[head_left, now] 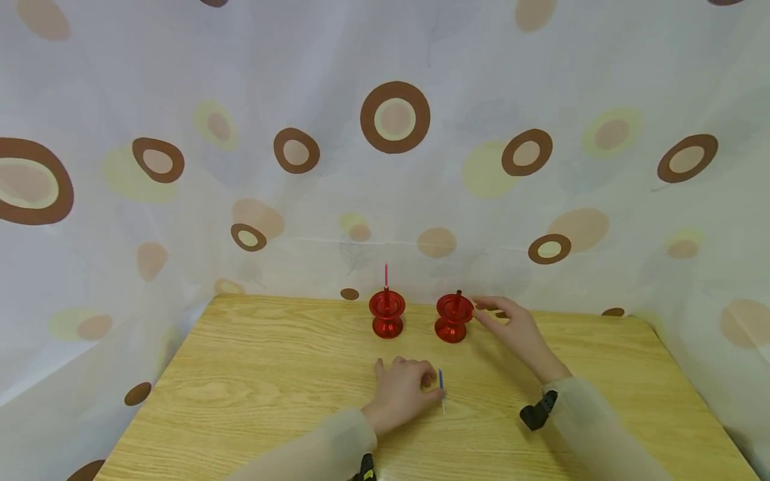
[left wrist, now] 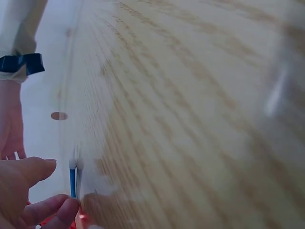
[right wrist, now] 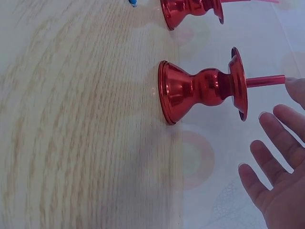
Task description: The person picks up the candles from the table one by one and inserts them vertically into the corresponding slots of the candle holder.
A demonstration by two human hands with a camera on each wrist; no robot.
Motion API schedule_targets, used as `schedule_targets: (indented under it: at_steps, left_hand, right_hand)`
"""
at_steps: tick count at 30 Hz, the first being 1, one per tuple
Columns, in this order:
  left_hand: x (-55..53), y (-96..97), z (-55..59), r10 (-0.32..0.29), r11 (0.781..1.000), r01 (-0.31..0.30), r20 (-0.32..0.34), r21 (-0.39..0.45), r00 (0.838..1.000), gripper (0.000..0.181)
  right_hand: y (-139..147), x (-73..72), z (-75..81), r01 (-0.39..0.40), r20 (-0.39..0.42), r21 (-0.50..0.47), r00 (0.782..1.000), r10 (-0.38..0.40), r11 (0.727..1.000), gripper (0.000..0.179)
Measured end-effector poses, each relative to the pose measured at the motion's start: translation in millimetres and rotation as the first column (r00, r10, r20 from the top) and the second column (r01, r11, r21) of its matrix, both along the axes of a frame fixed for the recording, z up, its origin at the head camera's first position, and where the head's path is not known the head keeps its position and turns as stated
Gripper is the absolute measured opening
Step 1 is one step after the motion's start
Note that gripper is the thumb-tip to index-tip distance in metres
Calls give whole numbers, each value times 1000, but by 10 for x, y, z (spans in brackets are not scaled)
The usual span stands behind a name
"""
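A small blue candle with a clear white holder (head_left: 442, 381) lies on the table before me. My left hand (head_left: 406, 387) is beside it, thumb and fingers apart; in the left wrist view the fingertips reach the end of the blue candle (left wrist: 73, 183) while the thumb stands off it. Farther back stands a red metal candlestick (head_left: 452, 319) with a bare upright tube. At its right side is my right hand (head_left: 511, 324), fingers spread; the right wrist view shows a fingertip right at the tube's top, above the candlestick's dish (right wrist: 238, 86).
Left of that candlestick stands a matching red candlestick (head_left: 388, 321), bearing a thin pink candle (head_left: 386, 275). Both are near the back edge of the wooden table (head_left: 259, 361). A white curtain with brown circles (head_left: 325, 214) hangs right behind.
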State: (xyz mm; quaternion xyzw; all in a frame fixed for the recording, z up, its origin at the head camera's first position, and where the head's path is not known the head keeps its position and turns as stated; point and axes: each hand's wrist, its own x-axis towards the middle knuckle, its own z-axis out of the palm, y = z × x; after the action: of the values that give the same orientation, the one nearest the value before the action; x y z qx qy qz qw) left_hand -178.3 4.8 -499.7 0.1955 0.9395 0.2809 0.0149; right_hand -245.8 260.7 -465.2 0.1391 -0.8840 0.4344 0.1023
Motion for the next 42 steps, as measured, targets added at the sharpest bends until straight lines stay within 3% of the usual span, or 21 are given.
schedule_targets:
  at_steps: [9, 19, 25, 42]
  left_hand:
    - [-6, 85, -27, 16, 999, -15, 35, -41, 999, 31]
    - [-17, 132, -63, 11, 997, -9, 19, -79, 1000, 36]
    - [-28, 135, -74, 12, 998, -11, 13, -57, 1000, 33]
    - [3, 110, -16, 30, 998, -31, -11, -60, 999, 31]
  right_hand:
    - [-69, -17, -29, 14, 23, -25, 1000, -13, 1000, 39]
    - [-80, -63, -91, 24, 37, -48, 999, -22, 999, 40]
    - [-93, -100, -102, 19, 40, -50, 999, -17, 999, 41]
    - [-98, -271, -199, -45, 56, 47, 998, 42, 998, 50]
